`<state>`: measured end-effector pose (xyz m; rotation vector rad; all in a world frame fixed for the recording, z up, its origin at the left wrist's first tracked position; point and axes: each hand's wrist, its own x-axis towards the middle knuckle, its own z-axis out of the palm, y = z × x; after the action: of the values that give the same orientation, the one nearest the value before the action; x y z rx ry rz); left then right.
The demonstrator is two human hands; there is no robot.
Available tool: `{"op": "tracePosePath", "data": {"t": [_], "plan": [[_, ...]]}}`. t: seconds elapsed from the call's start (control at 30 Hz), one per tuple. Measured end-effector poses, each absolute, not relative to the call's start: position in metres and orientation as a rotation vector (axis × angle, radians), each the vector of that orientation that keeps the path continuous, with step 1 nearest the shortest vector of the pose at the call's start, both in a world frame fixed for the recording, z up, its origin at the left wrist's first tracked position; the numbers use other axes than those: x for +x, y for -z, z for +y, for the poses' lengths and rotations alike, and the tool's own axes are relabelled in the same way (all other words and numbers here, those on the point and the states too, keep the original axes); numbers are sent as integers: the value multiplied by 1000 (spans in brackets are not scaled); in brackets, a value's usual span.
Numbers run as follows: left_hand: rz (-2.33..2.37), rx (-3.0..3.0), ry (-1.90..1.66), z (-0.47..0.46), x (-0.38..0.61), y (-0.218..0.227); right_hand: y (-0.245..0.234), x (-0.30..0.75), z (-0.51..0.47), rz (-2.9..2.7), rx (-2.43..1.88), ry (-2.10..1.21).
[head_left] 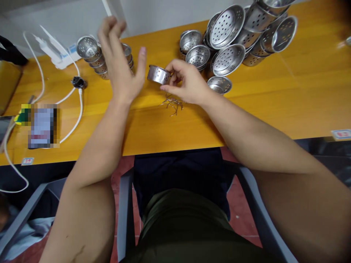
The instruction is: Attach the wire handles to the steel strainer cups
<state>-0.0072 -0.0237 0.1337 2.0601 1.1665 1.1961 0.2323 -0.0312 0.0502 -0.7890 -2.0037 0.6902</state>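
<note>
A small perforated metal cup (159, 75) is tilted on its side above the table, its rim gripped between the thumb and fingers of my right hand (188, 81). My left hand (120, 65) is raised with fingers apart and holds nothing; it partly hides a stack of perforated cups (127, 53) behind it. Below the held cup lies a small heap of thin bent wires (174, 104) on the wooden table (170, 133). A single shallow perforated cup (219, 85) sits just right of my right wrist.
Many stacked perforated metal cups (229, 27) crowd the back right, some leaning. Another stack (89, 51) stands at the back left beside a white power strip (61, 54). White cables (80, 109) and a blurred-out phone (42, 126) lie at left. A wall runs behind.
</note>
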Motion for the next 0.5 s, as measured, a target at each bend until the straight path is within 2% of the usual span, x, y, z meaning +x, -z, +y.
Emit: {"op": "tracePosePath", "data": {"t": [0.17,0.33,0.5], "plan": [[1049,2036,-1187,-56,4,-97,-55,234,-36,-2048,-831,-645],[977,2011,-1190,-23,-9,-38,-64,237,-45,-2123,-832,-659],[866,2075,-1205,-1,-16,-22,-66,238,-43,-2241,-788,-603]]}}
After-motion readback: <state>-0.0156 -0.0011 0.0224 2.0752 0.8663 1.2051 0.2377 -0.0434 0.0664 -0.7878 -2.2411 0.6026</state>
